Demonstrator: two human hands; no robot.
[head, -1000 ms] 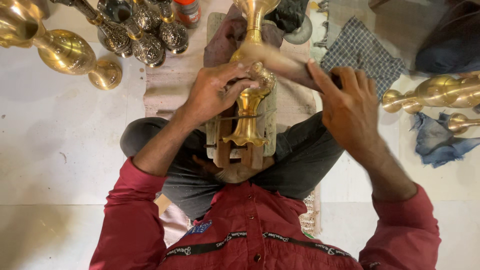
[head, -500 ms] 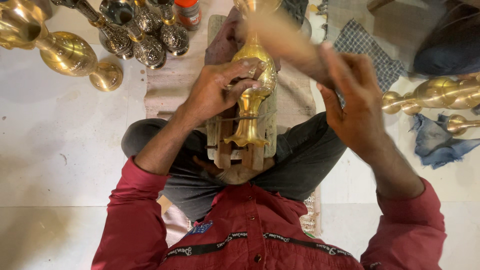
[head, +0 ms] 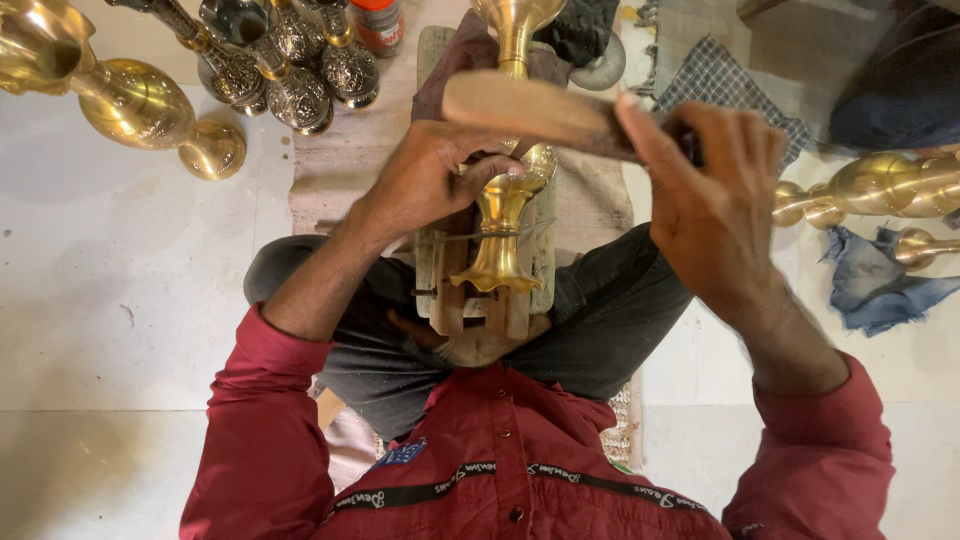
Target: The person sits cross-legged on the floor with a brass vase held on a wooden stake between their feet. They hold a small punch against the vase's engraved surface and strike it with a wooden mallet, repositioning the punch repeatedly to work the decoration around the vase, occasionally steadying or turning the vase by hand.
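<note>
A polished brass vase (head: 503,232) lies lengthwise on a wooden block (head: 445,300) that rests on my lap, its foot towards me. My left hand (head: 425,185) grips the vase at its round bulge, fingertips pinched together there. Whether a small tool sits between those fingers is hidden. My right hand (head: 712,200) is closed on a thick wooden stick (head: 530,108). The stick is held crosswise just above the vase's neck, pointing left.
Shiny brass vases (head: 130,100) lie at the far left, and dark engraved ones (head: 290,70) stand at the top. More brass pieces (head: 880,185) lie at the right beside a blue rag (head: 870,285). A checked cloth (head: 715,75) and an orange-capped jar (head: 378,22) are beyond the block.
My right hand swung the wooden stick up and away from the vase, then brought it back down across the neck. My left hand kept its grip on the bulge.
</note>
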